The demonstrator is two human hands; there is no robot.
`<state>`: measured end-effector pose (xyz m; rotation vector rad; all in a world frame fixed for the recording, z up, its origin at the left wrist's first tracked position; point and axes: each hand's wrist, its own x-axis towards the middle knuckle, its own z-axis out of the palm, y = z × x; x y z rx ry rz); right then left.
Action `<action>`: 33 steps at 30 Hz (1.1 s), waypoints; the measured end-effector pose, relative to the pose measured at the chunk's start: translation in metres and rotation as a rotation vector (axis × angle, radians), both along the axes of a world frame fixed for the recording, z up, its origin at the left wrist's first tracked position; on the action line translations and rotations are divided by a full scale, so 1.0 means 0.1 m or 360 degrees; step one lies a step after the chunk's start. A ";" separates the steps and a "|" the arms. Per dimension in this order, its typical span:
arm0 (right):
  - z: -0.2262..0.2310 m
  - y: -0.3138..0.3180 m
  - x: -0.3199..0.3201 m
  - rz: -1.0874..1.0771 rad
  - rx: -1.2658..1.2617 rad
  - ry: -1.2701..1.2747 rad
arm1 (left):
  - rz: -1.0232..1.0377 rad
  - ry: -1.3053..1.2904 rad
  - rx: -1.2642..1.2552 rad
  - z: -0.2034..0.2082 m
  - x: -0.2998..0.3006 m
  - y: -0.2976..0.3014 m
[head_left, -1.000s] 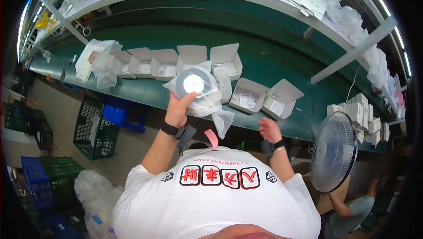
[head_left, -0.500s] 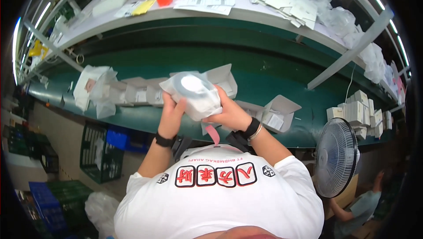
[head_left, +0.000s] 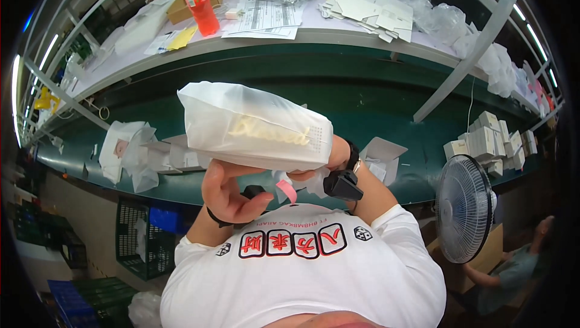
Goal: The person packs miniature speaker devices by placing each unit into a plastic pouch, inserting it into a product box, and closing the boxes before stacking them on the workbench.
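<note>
Centre frame: your right hand (head_left: 339, 153) grips the boxy white translucent plastic bag (head_left: 241, 122); left hand (head_left: 228, 194) spread beneath. Support evenly.

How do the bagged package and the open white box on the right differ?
The bagged package is raised in the right hand; the open white box rests on the green bench. The package is covered in cloudy film; the box is bare, its flap open. Both look whitish.

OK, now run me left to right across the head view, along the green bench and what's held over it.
Translucent plastic wrapping → white wrapped package → open white box → stack of small white boxes.
</note>
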<state>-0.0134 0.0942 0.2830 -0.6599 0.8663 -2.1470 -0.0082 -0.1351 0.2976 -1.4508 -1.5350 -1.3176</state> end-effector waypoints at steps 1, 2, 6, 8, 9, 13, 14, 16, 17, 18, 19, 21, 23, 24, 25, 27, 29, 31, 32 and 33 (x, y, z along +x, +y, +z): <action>-0.02 -0.01 0.01 -0.0011 -0.0069 -0.0038 | -0.0005 0.0000 -0.0007 0.01 -0.01 0.02; -0.02 -0.02 0.01 -0.0019 -0.0137 -0.0076 | -0.0006 0.0000 -0.0014 0.02 -0.01 0.04; -0.06 0.04 -0.01 -0.0043 -0.0130 -0.0077 | -0.0021 -0.0194 -0.0027 -0.09 -0.01 -0.02; -0.06 0.08 -0.01 -0.0053 -0.0095 -0.0063 | -0.0029 -0.0296 -0.0033 -0.20 0.00 -0.02; -0.03 0.10 0.01 -0.0258 0.0084 0.0114 | -0.0294 -0.0612 0.0154 -0.26 0.01 0.01; 0.17 0.18 0.13 -0.0798 0.0436 0.0545 | -0.1046 -0.1671 0.0682 -0.36 -0.05 0.00; 0.20 0.19 0.17 -0.0934 0.0431 0.0642 | -0.1273 -0.2079 0.0839 -0.37 -0.11 -0.04; 0.19 0.31 0.20 -0.0928 0.0600 0.0741 | -0.1474 -0.2525 0.1010 -0.35 -0.24 -0.06; 0.18 0.37 0.19 -0.0924 0.0787 0.0879 | -0.1664 -0.2739 0.0782 -0.34 -0.36 -0.05; 0.17 0.41 0.20 -0.0907 0.0961 0.1020 | -0.1841 -0.2939 0.0543 -0.34 -0.44 -0.06; 0.17 0.43 0.22 -0.0878 0.0953 0.1000 | -0.1820 -0.2956 0.0576 -0.38 -0.49 -0.06; 0.21 0.49 0.26 -0.0941 0.1417 0.1353 | -0.0991 -0.2589 -0.0407 -0.51 -0.57 0.01; 0.16 0.56 0.31 -0.0953 0.1651 0.1522 | -0.1009 -0.2668 -0.0295 -0.59 -0.54 0.08; 0.12 0.60 0.36 -0.1219 0.1847 0.1553 | -0.1032 -0.2720 -0.0189 -0.62 -0.53 0.12; 0.07 0.65 0.42 -0.1489 0.2041 0.1578 | -0.1055 -0.2770 -0.0082 -0.66 -0.53 0.13; -0.07 0.89 0.56 -0.1734 0.2202 0.1720 | -0.0999 -0.2744 -0.0045 -0.71 -0.54 0.12; -0.11 1.00 0.69 -0.2254 0.2365 0.1946 | -0.0884 -0.2669 0.0028 -0.78 -0.56 0.11; -0.17 1.05 0.84 -0.2528 0.2376 0.2003 | -0.0865 -0.2704 0.0111 -0.84 -0.57 0.10; -0.27 1.09 0.96 -0.2947 0.2333 0.1657 | -0.0853 -0.2729 0.0189 -0.86 -0.57 0.11; -0.38 1.14 1.02 -0.3331 0.2249 0.1281 | -0.0833 -0.2755 0.0275 -0.88 -0.58 0.11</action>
